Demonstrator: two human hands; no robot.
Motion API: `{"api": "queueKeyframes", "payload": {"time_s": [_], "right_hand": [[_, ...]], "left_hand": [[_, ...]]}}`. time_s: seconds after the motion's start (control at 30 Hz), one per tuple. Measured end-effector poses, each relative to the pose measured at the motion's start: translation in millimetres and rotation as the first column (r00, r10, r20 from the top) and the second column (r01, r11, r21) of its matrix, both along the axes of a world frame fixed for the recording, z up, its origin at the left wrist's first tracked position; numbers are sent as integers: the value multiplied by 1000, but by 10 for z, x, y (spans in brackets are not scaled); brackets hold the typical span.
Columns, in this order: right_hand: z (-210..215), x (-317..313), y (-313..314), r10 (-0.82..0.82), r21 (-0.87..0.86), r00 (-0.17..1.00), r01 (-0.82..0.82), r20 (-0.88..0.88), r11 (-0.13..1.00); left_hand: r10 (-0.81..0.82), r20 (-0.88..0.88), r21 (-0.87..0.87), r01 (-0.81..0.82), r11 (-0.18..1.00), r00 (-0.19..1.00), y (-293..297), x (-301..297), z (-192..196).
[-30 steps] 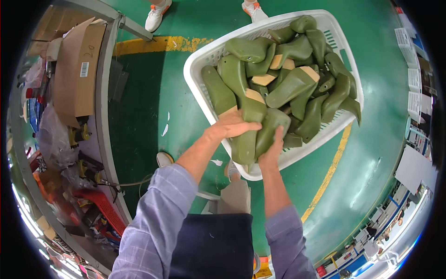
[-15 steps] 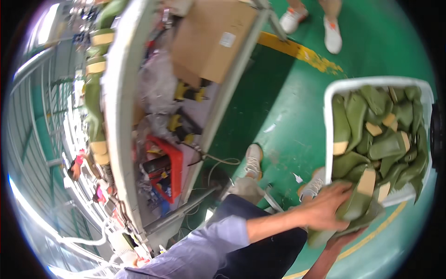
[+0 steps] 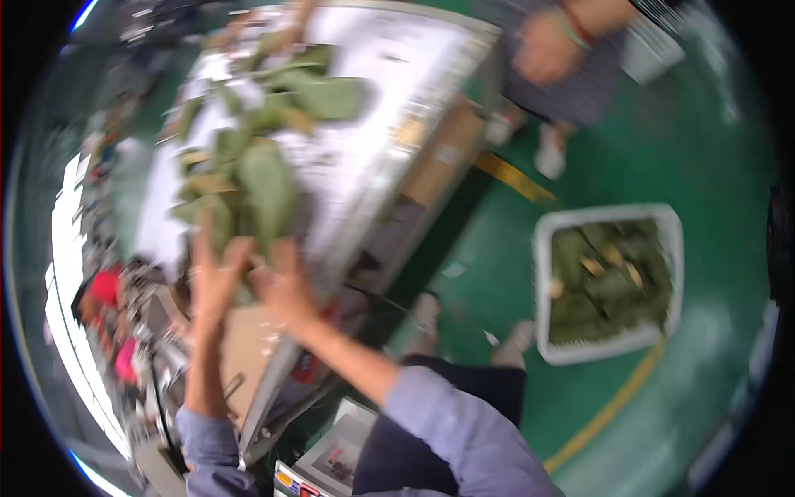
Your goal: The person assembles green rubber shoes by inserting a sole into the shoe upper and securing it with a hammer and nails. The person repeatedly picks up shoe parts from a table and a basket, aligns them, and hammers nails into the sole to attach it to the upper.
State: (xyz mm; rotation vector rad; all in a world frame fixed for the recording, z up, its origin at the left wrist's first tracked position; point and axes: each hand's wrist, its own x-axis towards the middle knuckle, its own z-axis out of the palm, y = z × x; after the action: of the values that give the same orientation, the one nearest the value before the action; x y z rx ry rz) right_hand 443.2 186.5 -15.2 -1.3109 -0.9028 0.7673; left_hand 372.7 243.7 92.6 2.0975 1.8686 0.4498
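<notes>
Both hands are raised at the left of the frame, side by side and pressed against the underside of a bundle of olive-green moulded pieces. The left hand has its fingers spread wide and upright against the bundle; the right hand cups it from just beside, fingers curled on the lowest piece. The picture is smeared by motion, so exactly how many pieces each hand grips cannot be told. Both forearms are bare, with lilac-blue sleeves rolled at the elbows.

The bundle sits at the left centre, over the pale counter, which runs slantwise from the upper middle down toward the lower left. More green pieces lie farther up the counter, near the top of the frame.

Well apart, at the right, a white basket stands on the green floor, filled with more of the same green pieces. A yellow floor line passes below it. At the upper right another person's hand shows, blurred.
</notes>
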Motion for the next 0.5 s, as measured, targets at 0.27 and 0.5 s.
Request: {"api": "queueKeyframes", "payload": {"time_s": [0.27, 0.5], "right_hand": [[-1600, 2537, -2285, -312, -677, 950, 234, 6, 698], [-4263, 4253, -4722, -717, -800, 546, 599, 433, -27]], "left_hand": [[-15, -142, 375, 68, 925, 990, 523, -702, -1536], [-672, 295, -242, 734, 635, 679, -1750, 3404, -2532]]}}
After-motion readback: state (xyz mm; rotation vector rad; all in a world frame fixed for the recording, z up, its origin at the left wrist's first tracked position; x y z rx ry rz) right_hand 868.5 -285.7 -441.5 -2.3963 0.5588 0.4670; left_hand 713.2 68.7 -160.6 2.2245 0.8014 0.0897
